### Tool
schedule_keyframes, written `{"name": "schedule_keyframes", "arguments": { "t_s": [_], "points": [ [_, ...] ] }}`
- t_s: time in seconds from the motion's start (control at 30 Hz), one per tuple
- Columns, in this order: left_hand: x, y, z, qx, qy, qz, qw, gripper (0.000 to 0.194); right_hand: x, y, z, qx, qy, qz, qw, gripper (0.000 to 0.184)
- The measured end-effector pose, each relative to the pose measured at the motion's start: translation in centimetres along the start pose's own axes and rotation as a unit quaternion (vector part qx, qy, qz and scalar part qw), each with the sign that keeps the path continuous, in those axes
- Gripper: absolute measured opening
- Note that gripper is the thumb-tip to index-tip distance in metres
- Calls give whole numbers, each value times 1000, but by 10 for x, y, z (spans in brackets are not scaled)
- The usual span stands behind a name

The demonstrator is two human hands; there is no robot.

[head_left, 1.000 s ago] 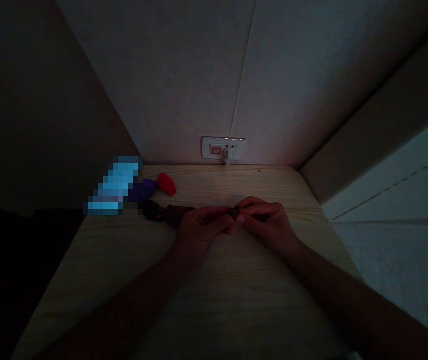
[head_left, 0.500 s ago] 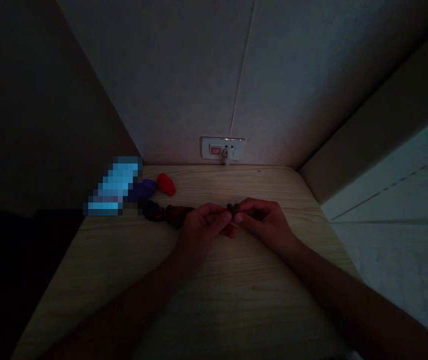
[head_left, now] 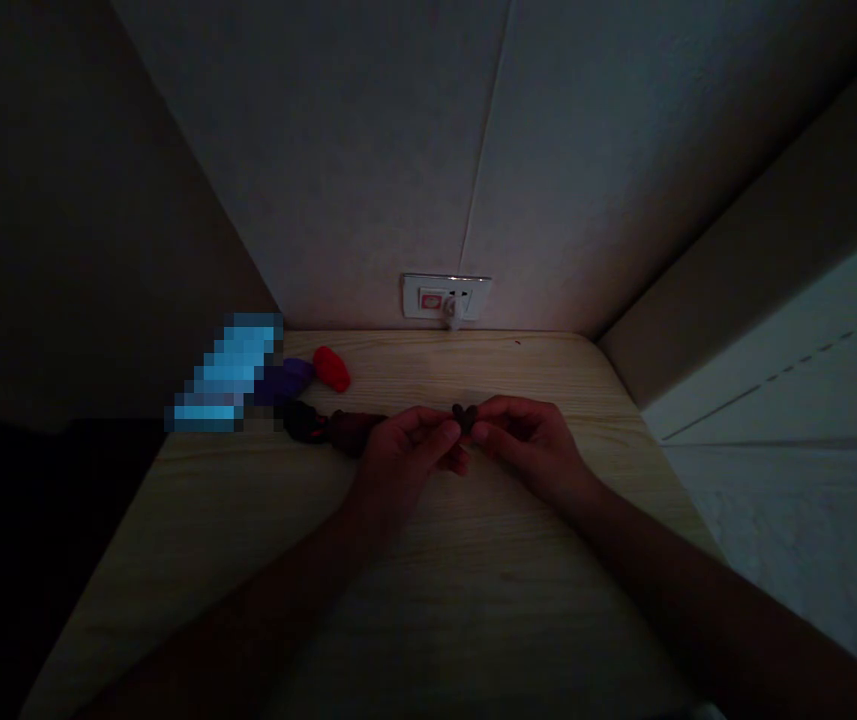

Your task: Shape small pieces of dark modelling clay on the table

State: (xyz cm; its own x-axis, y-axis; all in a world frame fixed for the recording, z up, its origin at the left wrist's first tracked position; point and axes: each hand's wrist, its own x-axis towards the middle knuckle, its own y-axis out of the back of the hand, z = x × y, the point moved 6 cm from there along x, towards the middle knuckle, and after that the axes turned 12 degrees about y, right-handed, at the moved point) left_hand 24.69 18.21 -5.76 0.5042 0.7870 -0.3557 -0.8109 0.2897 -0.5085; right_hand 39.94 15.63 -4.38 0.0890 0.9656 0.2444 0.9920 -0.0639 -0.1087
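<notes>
A small dark brown clay piece (head_left: 465, 418) with a V-shaped, two-lobed top is pinched between my hands. My left hand (head_left: 409, 450) grips its left side with thumb and fingers. On the other side, the thumb and index finger of my right hand (head_left: 533, 440) hold it. Close beyond my left wrist lies a larger brown lump (head_left: 353, 432), partly hidden by that hand. A black lump with red streaks (head_left: 304, 422) touches its left end. Behind these sit a purple lump (head_left: 289, 378) and a red lump (head_left: 332, 369), both clay-like.
All this is on a pale wood-grain tabletop (head_left: 473, 580) against a wall. A lit, pixelated screen (head_left: 229, 370) stands at the left. A wall socket (head_left: 432, 298) with a plug is just above the table's back edge. The light is dim.
The brown piece, earlier mostly covered by fingertips, now shows its V-shaped top. My fingers have shifted slightly around it; the lumps on the table stay in place.
</notes>
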Motion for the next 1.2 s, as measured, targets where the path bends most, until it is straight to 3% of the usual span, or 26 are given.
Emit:
{"name": "schedule_keyframes", "arguments": {
  "t_s": [0.57, 0.8, 1.2],
  "points": [
    [2, 2, -3, 15, -7, -11, 1000, 28, -1, 2, 1, -13, 9, -9, 1000, 27],
    [2, 1, -2, 0, -3, -7, 1000, 26, -1, 3, -3, -9, 41, -12, 999, 52],
    [3, 3, -5, 15, 1, -5, 1000, 27, -1, 3, -2, 5, 37, -8, 999, 55]
  ]
}}
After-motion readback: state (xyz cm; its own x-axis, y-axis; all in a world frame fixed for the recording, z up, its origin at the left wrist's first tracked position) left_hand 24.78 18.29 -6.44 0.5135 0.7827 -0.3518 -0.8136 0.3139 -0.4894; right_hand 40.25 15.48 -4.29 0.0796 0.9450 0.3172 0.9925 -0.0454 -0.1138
